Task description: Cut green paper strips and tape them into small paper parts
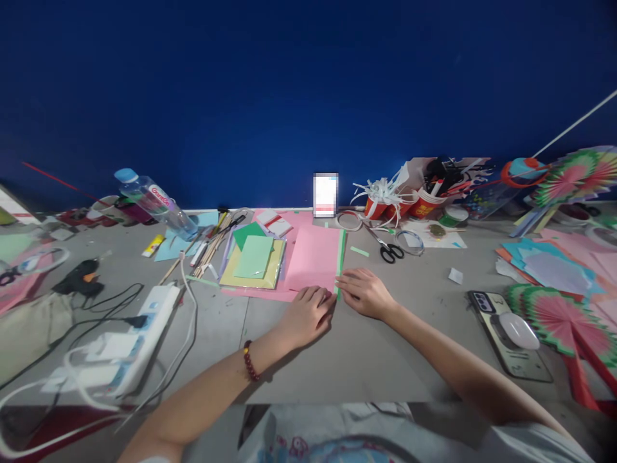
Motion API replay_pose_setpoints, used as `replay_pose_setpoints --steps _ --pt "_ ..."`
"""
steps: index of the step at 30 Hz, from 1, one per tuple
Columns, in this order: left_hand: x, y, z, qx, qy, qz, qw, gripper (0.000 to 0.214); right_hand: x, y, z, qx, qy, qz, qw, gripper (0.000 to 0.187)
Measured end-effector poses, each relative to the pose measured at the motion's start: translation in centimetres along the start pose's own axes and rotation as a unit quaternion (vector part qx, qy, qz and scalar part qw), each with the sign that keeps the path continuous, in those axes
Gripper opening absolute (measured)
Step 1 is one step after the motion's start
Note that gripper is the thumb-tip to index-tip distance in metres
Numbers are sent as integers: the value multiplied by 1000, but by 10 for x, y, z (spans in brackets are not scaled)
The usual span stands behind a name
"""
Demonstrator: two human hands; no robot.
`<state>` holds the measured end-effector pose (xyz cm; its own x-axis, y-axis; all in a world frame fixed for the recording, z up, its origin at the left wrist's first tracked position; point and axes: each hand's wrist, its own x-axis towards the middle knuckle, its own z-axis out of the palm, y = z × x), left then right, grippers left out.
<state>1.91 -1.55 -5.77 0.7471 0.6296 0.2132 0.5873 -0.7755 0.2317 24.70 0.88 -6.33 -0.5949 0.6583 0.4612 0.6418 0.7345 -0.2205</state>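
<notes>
A pink paper sheet lies on the grey table with a green strip along its right edge. My left hand, a red bead bracelet on its wrist, rests curled on the sheet's near right corner. My right hand lies just right of it, fingers bent and pressing at the near end of the green strip. Whether either hand pinches the paper is not clear. To the left of the pink sheet sits a stack of green and yellow paper.
Black scissors and tape rolls lie behind the right hand. A phone and folded paper fans are at the right. A power strip with cables, a glue gun and a water bottle are at the left.
</notes>
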Motion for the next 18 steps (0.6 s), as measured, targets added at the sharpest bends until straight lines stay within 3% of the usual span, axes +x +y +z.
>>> replay_pose_setpoints --steps 10,14,18 --pt "0 1 -3 -11 15 8 1000 36 1 0 -2 -35 -28 90 995 30" --pt "-1 1 -3 -29 15 9 999 38 -15 8 -28 -65 -57 160 983 30" --pt "-2 1 -2 -33 9 5 999 38 -64 13 -69 -160 -36 283 945 31"
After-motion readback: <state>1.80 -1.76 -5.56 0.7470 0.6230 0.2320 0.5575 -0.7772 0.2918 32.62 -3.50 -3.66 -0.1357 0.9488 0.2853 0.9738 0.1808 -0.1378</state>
